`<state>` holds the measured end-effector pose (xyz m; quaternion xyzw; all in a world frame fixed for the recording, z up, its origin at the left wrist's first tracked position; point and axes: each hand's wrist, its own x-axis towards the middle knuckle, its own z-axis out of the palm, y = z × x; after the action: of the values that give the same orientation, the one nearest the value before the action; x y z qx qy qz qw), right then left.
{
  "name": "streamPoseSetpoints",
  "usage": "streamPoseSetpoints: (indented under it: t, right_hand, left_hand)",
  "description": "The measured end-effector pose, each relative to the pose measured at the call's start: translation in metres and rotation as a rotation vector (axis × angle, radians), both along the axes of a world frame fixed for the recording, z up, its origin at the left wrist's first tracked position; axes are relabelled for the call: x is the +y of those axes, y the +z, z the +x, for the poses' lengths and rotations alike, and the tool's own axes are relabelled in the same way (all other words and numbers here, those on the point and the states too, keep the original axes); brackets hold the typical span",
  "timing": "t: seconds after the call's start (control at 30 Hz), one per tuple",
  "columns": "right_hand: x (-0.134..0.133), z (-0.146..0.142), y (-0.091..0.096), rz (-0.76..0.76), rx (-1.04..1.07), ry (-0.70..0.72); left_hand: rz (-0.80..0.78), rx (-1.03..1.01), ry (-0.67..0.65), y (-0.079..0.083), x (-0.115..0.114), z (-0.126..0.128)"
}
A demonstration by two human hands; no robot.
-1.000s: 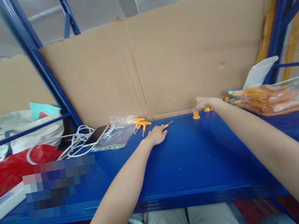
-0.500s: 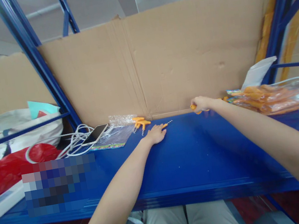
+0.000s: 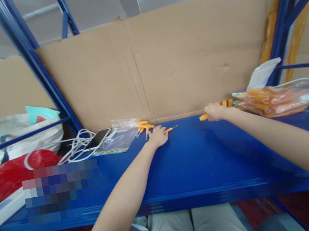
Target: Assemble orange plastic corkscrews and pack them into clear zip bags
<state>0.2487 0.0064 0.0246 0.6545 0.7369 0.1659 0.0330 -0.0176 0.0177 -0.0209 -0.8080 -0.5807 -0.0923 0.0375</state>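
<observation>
My left hand [image 3: 158,135] rests on the blue shelf top [image 3: 199,163], fingers curled over the handle end of a small orange corkscrew [image 3: 171,128] whose metal spiral sticks out to the right. Just left of that hand lie two or three more orange corkscrews [image 3: 143,125]. My right hand [image 3: 216,111] is closed round an orange handle piece [image 3: 203,117] near the cardboard wall, with a few more orange handle pieces [image 3: 226,102] right behind it.
A cardboard sheet [image 3: 168,57] backs the shelf. A phone [image 3: 98,139], white cables [image 3: 73,147] and a clear plastic bag [image 3: 117,141] lie at the left, with a red bag [image 3: 1,178] and a white bag [image 3: 17,135] beyond. Bagged orange parts [image 3: 271,101] sit at the right.
My right hand closed on an orange handle piece, lifted it from the shelf and drew it slightly right. My left hand crept forward onto the corkscrew.
</observation>
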Motion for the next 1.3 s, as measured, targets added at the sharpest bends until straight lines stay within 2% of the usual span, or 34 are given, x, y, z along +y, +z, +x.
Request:
streamPoseSetpoints:
  t: [0.1, 0.2, 0.37, 0.57, 0.77, 0.9, 1.13, 1.3]
  right_hand:
    - [-0.001, -0.002, -0.019, 0.005, 0.129, 0.091]
    - [0.002, 0.001, -0.039, 0.014, 0.252, 0.148]
    - [0.012, 0.019, -0.060, 0.074, 0.419, 0.123]
    - [0.013, 0.027, -0.064, 0.093, 0.562, 0.209]
    - [0.011, 0.012, -0.065, 0.142, 0.652, 0.340]
    - [0.010, 0.003, -0.066, 0.123, 0.643, 0.405]
    - [0.012, 0.000, -0.069, 0.115, 0.620, 0.406]
    - [0.010, -0.003, -0.068, 0.117, 0.702, 0.437]
  left_hand:
    - [0.088, -0.014, 0.107, 0.005, -0.001, -0.001]
    - [0.049, -0.044, 0.180, 0.008, -0.002, -0.004]
    - [-0.094, -0.053, 0.094, 0.011, -0.001, -0.008]
    - [-0.106, -0.111, 0.083, 0.011, 0.000, -0.009]
    - [-0.003, -0.104, -0.008, 0.006, 0.004, -0.006]
    - [0.012, -0.131, -0.049, 0.004, 0.004, -0.005]
    - [0.006, -0.198, -0.089, 0.003, 0.004, -0.006]
    - [0.007, -0.250, -0.138, 0.001, 0.004, -0.005]
